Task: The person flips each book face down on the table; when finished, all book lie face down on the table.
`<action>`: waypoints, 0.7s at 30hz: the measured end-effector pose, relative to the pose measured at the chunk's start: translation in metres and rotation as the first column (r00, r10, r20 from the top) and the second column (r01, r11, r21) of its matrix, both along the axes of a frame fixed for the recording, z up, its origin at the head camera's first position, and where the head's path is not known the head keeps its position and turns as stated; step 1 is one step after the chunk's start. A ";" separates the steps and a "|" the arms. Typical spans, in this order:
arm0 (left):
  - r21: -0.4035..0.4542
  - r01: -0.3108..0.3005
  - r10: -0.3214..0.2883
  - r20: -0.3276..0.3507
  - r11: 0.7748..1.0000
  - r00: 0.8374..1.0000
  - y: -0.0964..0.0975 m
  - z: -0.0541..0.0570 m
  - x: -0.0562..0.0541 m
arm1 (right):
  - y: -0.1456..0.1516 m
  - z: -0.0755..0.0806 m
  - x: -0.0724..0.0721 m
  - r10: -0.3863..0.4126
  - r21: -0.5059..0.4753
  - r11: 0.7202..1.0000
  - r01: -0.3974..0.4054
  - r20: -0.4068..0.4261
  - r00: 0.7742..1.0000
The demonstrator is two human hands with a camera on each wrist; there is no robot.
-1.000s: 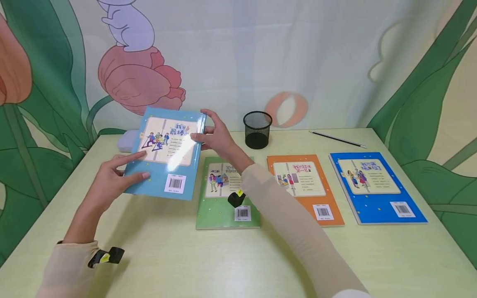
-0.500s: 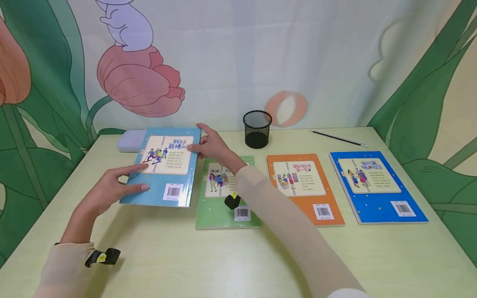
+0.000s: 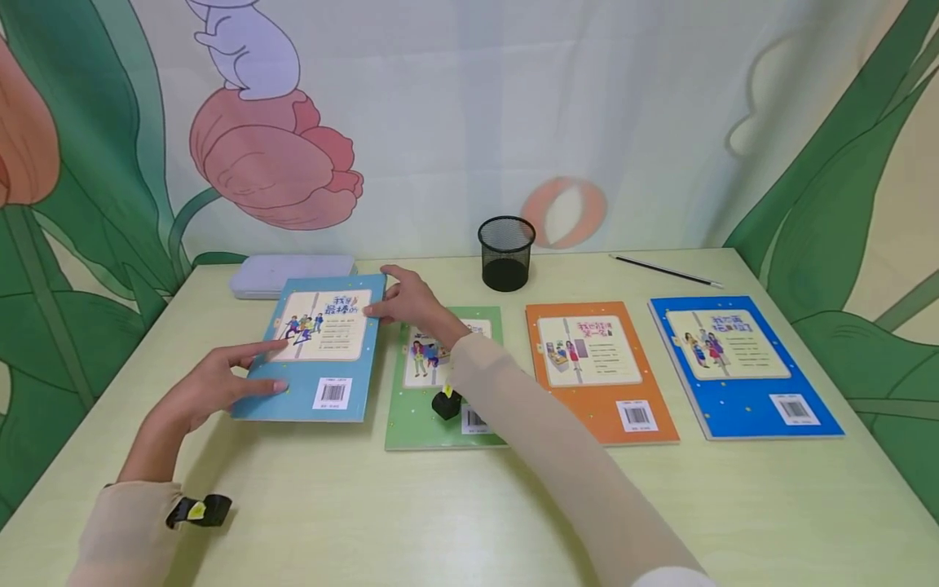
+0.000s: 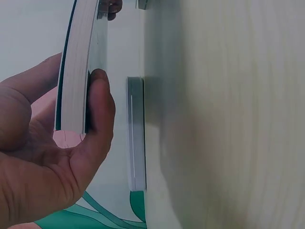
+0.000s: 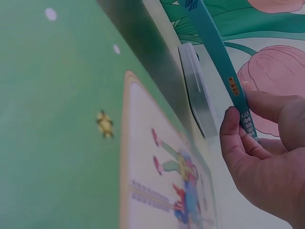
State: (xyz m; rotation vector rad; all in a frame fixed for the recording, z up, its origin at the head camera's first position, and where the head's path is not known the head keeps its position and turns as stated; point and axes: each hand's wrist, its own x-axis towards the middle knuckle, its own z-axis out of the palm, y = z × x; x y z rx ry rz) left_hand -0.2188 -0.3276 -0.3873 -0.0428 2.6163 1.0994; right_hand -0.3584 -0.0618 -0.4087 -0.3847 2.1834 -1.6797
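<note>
A light blue book, back cover up with a barcode label, is held between both hands just above the table. My left hand pinches its left edge, thumb and a finger on the cover; in the left wrist view, the left hand has fingers on both faces of the book. The right hand grips the upper right corner. In the right wrist view, the right hand pinches the book's spine. Beside it on the table lies a green book, partly hidden by the right arm.
An orange book and a dark blue book lie in a row to the right. Behind stand a black mesh pen cup and a pale case, partly covered by the light blue book. A pencil lies at the back right.
Both hands have lowered the light blue book toward the table and slightly nearer, tilting it flatter. More of the pale case shows behind it. The other books have stayed put.
</note>
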 end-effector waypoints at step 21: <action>-0.162 0.072 -0.058 0.089 0.984 0.994 -0.014 -0.017 0.001 | -0.030 -0.008 0.013 -0.018 0.342 0.939 0.029 -0.035 0.999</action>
